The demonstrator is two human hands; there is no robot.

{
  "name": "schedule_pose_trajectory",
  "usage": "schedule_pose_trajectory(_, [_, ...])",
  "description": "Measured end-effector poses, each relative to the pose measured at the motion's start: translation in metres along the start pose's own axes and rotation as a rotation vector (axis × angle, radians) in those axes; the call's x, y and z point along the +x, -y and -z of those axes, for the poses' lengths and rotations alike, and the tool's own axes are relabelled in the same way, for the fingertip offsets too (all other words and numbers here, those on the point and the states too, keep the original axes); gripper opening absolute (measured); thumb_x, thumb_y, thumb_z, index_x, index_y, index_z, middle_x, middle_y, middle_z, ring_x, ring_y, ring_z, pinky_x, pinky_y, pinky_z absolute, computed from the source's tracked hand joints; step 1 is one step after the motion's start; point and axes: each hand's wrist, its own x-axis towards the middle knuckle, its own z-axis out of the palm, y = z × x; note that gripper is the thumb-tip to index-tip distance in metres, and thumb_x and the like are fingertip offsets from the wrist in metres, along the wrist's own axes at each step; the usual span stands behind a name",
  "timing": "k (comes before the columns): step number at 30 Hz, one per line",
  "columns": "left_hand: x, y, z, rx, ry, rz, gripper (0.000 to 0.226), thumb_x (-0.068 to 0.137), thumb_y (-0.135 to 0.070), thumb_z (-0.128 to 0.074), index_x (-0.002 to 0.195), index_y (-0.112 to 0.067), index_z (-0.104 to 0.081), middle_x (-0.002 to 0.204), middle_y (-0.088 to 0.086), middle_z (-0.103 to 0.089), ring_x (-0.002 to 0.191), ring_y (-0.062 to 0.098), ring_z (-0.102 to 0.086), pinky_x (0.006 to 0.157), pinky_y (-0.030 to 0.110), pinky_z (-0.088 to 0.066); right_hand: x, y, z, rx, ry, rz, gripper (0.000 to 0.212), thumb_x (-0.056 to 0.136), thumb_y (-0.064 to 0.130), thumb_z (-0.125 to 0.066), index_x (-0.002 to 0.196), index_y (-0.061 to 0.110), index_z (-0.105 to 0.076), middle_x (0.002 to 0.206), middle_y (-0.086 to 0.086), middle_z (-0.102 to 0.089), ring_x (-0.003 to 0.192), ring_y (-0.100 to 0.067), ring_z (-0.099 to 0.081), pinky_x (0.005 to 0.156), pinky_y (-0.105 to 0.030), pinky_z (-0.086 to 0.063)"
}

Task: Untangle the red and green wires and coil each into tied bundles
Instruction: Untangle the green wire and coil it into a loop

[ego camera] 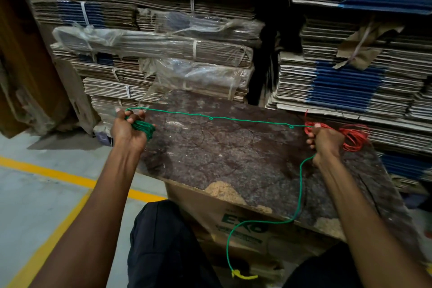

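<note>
Green wire point(245, 120) runs taut across the scene from one of the hands to the other, above a dark mottled board that serves as the counter point(233, 159). The left hand point(131, 128) is closed around a small coil of the green wire point(142, 127), its fingers curled over the loops, with the strand leaving from the top of the fist. Two small kinks show along the stretched span.

The right hand point(326, 141) is closed in a fist gripping the same green wire near the far right edge of the counter. From the underside of this fist the green wire drops in a loose curve across the counter's front edge and down past a cardboard box point(245, 224) beneath, ending near a short yellow piece point(243, 275); whether that piece is a tie or the wire's tip cannot be told.

The red wire point(353, 138) lies in a loose coil on the counter just behind and beside the right hand. Whether the right hand also holds any red strand cannot be told.

The counter's surface is worn, with pale chipped patches along its front edge. Bundled stacks of flattened cardboard point(163, 54) stand behind it. Yellow lines point(58, 175) mark the grey floor at left.
</note>
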Motion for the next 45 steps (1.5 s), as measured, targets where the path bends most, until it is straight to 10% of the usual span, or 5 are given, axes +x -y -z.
schedule_pose_trajectory(5, [0.002, 0.005, 0.003, 0.046, -0.035, -0.061, 0.044, 0.104, -0.042, -0.031, 0.064, -0.024, -0.036, 0.036, -0.007, -0.033, 0.051, 0.005, -0.055, 0.072, 0.033, -0.040, -0.002, -0.004, -0.011, -0.155, -0.053, 0.170, 0.030, 0.096, 0.030, -0.056, 0.067, 0.020, -0.053, 0.057, 0.002, -0.057, 0.028, -0.001, -0.047, 0.033, -0.018, -0.035])
schedule_pose_trajectory(12, [-0.009, 0.034, -0.008, 0.237, 0.100, -0.102, 0.038, 0.103, -0.042, -0.037, 0.071, -0.021, -0.042, 0.040, -0.009, -0.035, 0.060, 0.009, -0.061, 0.079, 0.036, -0.042, -0.046, 0.004, -0.030, -0.960, 0.277, 0.694, 0.031, 0.084, 0.027, -0.070, 0.113, 0.016, -0.069, 0.112, -0.012, -0.069, 0.106, -0.031, -0.064, 0.085, -0.037, -0.049])
schedule_pose_trajectory(23, [-0.049, 0.039, -0.052, 0.481, 0.337, -0.195, 0.037, 0.102, -0.040, -0.040, 0.072, -0.020, -0.047, 0.044, -0.009, -0.036, 0.065, 0.011, -0.068, 0.071, 0.035, -0.040, -0.160, -0.006, -0.095, -0.351, 1.110, 0.482, 0.058, 0.076, -0.003, -0.076, 0.129, 0.010, -0.059, 0.123, 0.000, -0.063, 0.112, -0.005, -0.057, 0.088, -0.012, -0.046])
schedule_pose_trajectory(31, [-0.062, 0.028, -0.067, 0.566, 0.417, -0.237, 0.037, 0.101, -0.040, -0.042, 0.071, -0.020, -0.048, 0.044, -0.010, -0.038, 0.068, 0.012, -0.069, 0.072, 0.039, -0.035, -0.176, -0.010, -0.112, -0.233, 0.926, 0.702, 0.069, 0.067, 0.026, -0.087, 0.124, 0.044, -0.053, 0.096, 0.013, -0.049, 0.093, -0.011, -0.056, 0.080, -0.037, -0.053])
schedule_pose_trajectory(45, [-0.055, 0.020, -0.084, 0.485, 0.382, -0.241, 0.038, 0.103, -0.037, -0.040, 0.071, -0.019, -0.047, 0.043, -0.009, -0.036, 0.069, 0.014, -0.068, 0.080, 0.039, -0.043, -0.185, -0.011, -0.095, 0.124, 0.937, 0.504, 0.010, 0.087, 0.000, -0.065, 0.088, 0.005, -0.074, 0.087, 0.002, -0.070, 0.086, -0.002, -0.065, 0.079, -0.019, -0.048])
